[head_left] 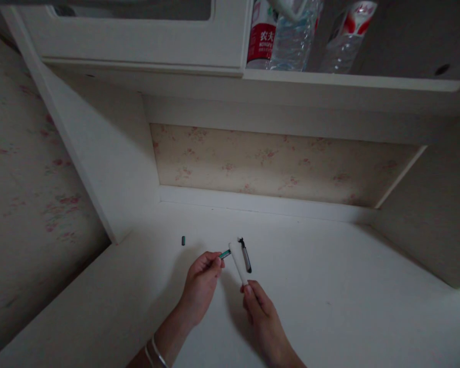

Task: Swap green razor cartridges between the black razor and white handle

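Note:
My left hand (204,276) pinches a small green and dark strip, which looks like a razor blade cartridge (225,254). Its far end is at the upper end of a slim white razor handle (238,265); I cannot tell whether the two are joined. The fingers of my right hand (261,313) are wrapped round the lower end of that handle, which tilts up to the left. Just right of it lies a thin black and grey tool (246,257) whose kind is unclear. A second dark cartridge with a green strip (183,240) rests on the desk to the left.
The white desk (329,286) has side panels and a back ledge (260,201). Overhead, a shelf (348,82) holds a red-labelled bottle (261,43) and clear plastic bottles (293,46), beside a cabinet door (138,41). Floral wallpaper covers the wall (61,194) at left.

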